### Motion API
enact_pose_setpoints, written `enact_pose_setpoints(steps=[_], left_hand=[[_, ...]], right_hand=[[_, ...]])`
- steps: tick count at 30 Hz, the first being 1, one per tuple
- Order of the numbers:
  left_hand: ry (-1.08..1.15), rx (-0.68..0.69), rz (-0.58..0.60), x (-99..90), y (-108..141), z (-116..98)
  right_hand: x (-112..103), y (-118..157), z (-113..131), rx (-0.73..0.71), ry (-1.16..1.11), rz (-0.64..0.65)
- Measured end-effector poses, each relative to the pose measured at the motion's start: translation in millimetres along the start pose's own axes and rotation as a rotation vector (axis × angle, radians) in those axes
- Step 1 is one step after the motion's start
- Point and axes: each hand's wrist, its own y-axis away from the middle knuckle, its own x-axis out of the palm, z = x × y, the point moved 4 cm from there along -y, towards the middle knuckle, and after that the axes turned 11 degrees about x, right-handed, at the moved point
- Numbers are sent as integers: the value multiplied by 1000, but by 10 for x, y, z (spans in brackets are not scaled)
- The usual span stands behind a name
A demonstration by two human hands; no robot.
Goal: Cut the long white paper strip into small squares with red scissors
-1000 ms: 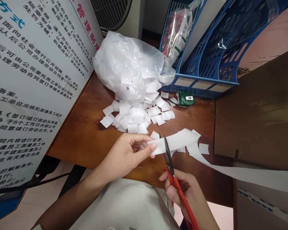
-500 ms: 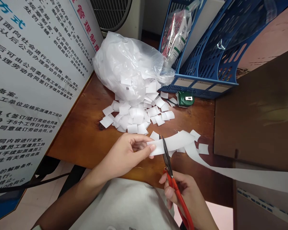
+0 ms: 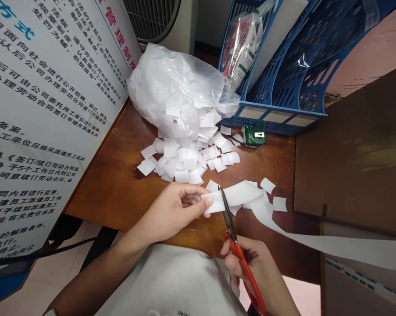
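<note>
My left hand pinches the end piece of white strip between thumb and fingers. Red-handled scissors are in my right hand, their dark blades nearly closed across the strip just right of my left fingertips. Beyond the blades the long white strip bends down and runs off to the right. Whether the end piece is fully cut through cannot be told. A pile of small white pieces lies behind my left hand, with several more pieces around the strip.
A clear plastic bag of white material sits behind the pile. Right of it are a green tape measure and a blue file rack. A printed board stands at the left, a brown panel at the right.
The scissor blades have closed further across the strip. The strip beyond them has dropped and shifted slightly left. My left hand has barely moved.
</note>
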Motion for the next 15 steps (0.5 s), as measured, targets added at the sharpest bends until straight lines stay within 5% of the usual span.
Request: enact_pose_setpoints(steps=[15], left_hand=[[2,-8,9,-15,-2,5]], right_hand=[[13,-15,-10,39,-1,-19]])
